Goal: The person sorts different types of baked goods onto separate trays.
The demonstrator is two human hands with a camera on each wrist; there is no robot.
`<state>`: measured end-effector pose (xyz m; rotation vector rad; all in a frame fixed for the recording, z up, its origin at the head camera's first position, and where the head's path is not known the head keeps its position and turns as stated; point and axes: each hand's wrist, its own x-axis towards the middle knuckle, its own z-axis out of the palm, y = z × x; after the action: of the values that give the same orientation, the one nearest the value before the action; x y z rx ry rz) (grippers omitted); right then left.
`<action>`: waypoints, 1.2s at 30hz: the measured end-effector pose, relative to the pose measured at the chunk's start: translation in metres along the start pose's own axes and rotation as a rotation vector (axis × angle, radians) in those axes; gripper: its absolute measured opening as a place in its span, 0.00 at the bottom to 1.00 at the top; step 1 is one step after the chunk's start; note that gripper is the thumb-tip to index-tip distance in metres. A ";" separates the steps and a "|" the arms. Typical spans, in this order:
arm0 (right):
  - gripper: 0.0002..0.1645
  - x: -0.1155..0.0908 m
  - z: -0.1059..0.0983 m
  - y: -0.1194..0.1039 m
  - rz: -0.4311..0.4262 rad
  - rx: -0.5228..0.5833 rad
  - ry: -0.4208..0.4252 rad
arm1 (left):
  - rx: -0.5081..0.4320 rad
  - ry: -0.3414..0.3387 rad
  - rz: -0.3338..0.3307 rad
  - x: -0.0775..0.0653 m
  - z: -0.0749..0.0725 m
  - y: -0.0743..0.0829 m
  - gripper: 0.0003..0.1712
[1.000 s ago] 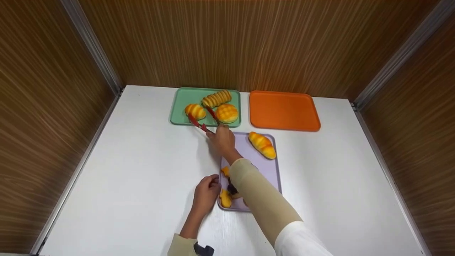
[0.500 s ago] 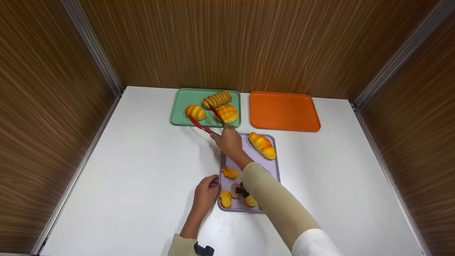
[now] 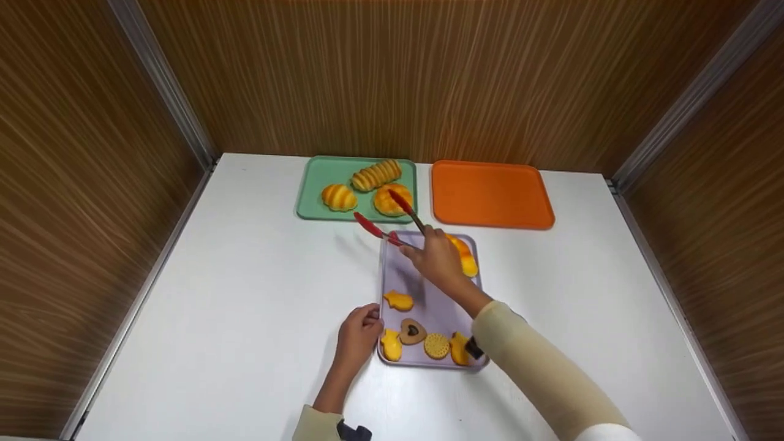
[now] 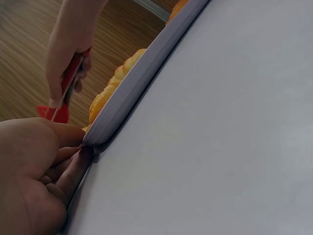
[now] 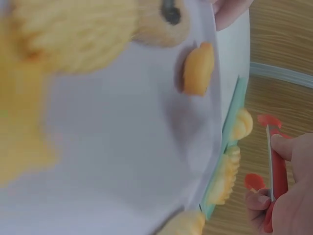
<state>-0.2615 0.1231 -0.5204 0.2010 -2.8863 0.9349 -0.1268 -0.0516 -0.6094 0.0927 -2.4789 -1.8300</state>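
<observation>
My right hand (image 3: 438, 257) holds red-tipped tongs (image 3: 367, 225) over the far part of the purple tray (image 3: 438, 309). The tongs are spread apart with nothing between their tips. One tip overlaps the round bun (image 3: 386, 201) in the head view. My left hand (image 3: 358, 334) pinches the tray's left edge (image 4: 128, 90), thumb above and fingers against its underside. On this tray lie a croissant (image 3: 469, 260), partly behind my right hand, a heart-shaped cookie (image 3: 404, 335), a round cookie (image 3: 437, 346) and several fish-shaped cookies (image 3: 400, 300).
Behind the purple tray, a green tray (image 3: 321, 173) bears a small striped bread roll (image 3: 339, 197), a ridged long bread (image 3: 376, 175) and the round bun. An orange tray (image 3: 490, 193) sits to its right. Wood-patterned panels (image 3: 392, 73) enclose the white table (image 3: 245, 275).
My right hand has drawn the tongs back and to the right, away from the striped roll on the green tray. The left hand keeps its place at the purple tray's edge.
</observation>
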 end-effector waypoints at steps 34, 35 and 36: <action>0.38 -0.101 -0.079 0.113 0.136 -0.115 -0.045 | -0.005 -0.005 -0.022 -0.001 0.000 0.001 0.18; 0.38 -0.102 -0.079 0.115 0.141 -0.114 -0.049 | -0.007 -0.006 -0.024 -0.001 0.000 0.001 0.18; 0.38 -0.104 -0.080 0.116 0.146 -0.112 -0.054 | -0.007 -0.006 -0.025 -0.001 0.000 0.001 0.18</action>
<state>-0.1732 0.2732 -0.5373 0.0070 -3.0267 0.7966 -0.1257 -0.0513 -0.6088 0.1195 -2.4865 -1.8508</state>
